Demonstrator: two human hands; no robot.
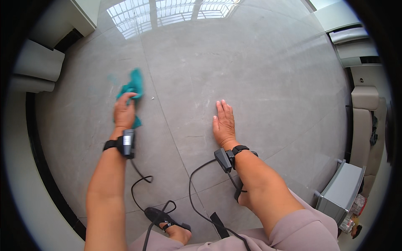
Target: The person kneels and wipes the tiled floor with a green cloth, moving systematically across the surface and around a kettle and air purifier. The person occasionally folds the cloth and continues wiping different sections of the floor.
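Note:
My left hand [124, 112] is closed on a teal cloth [135, 83], which bunches up beyond the fingers, with one corner sticking out beside the wrist. The cloth's far end is slightly blurred. Grey floor tiles [180, 67] spread beneath both hands. My right hand [225, 123] is flat and palm down near the middle, fingers stretched out and holding nothing. A small white speck [152, 98] lies on the tile to the right of the cloth. Each wrist wears a strapped dark device, the left one [127, 143] and the right one [224, 159], with black cables running back toward me.
At the right edge stand a grey box-shaped cabinet [341, 188] and a beige sofa [362, 129]. Pale furniture [39, 60] lines the left wall above a black skirting strip [39, 154]. My black shoe [163, 218] and loose cables lie near the front.

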